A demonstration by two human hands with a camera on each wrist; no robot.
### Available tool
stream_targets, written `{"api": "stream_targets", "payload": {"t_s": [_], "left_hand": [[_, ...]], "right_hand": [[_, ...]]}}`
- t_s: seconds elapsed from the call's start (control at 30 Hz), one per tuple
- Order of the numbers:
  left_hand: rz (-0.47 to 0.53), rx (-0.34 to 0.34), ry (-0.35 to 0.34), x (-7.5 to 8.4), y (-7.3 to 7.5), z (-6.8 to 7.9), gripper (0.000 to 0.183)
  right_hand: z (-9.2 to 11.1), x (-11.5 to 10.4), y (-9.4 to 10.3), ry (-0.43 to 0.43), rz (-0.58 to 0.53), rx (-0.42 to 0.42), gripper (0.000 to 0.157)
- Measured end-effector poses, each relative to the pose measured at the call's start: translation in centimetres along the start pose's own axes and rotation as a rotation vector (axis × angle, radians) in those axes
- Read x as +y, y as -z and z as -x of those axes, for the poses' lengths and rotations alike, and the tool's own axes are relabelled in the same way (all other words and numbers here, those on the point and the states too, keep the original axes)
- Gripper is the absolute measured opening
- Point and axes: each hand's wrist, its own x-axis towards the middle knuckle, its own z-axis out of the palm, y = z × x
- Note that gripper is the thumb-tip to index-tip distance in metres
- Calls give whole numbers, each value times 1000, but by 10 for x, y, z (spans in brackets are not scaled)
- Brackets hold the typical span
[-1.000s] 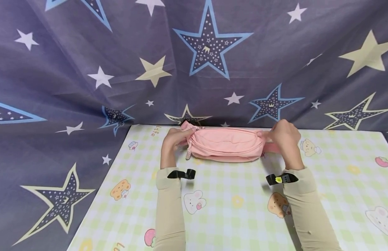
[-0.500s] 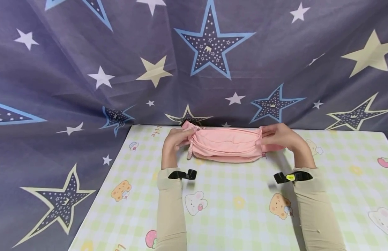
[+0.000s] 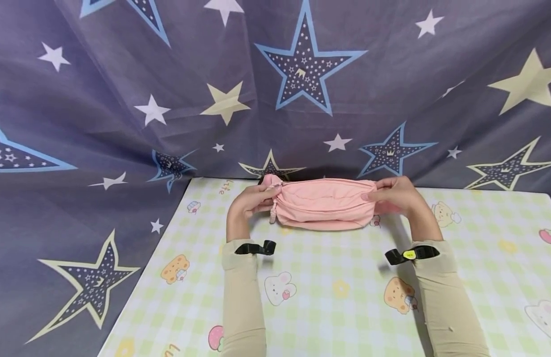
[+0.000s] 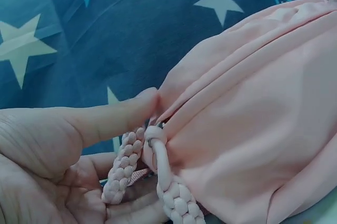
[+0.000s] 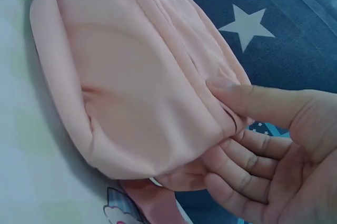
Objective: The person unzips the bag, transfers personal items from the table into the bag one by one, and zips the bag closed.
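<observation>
A pink waist bag (image 3: pixel 324 203) with zips lies lengthwise across the back of the table. My left hand (image 3: pixel 253 201) pinches its left end between thumb and fingers. Two braided zip pulls (image 4: pixel 176 203) hang from that end, in front of the left fingers in the left wrist view. At the other end, my right hand (image 3: pixel 398 196) pinches the bag's upper corner, thumb on the front and fingers curled behind. Below the right fingers a pink strap (image 5: pixel 152 200) comes out from under the bag.
The table (image 3: pixel 320 282) wears a green-and-white checked cover with printed cartoon animals. Directly behind the bag hangs a dark star-patterned curtain (image 3: pixel 369 99), which also runs down the left side. Each wrist carries a black camera band (image 3: pixel 411 255).
My right hand has turned from a raised fist at the strap side to a pinch on the bag's right end. The bag's front has tilted slightly; my left hand keeps its hold.
</observation>
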Motion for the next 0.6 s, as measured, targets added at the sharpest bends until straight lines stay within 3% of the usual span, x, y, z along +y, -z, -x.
{"api": "stream_targets", "payload": {"t_s": [0.2,0.4,0.6], "left_hand": [[74,115,-48,2,-8,1,8],[125,180,-115,15,-19,11,4],[165,221,-225,27,-23,22,5]], "right_hand": [[6,-6,5,-5,81,0,35],[18,-15,12,34,219,22,34],[30,-26,15,63,111,69,14]]}}
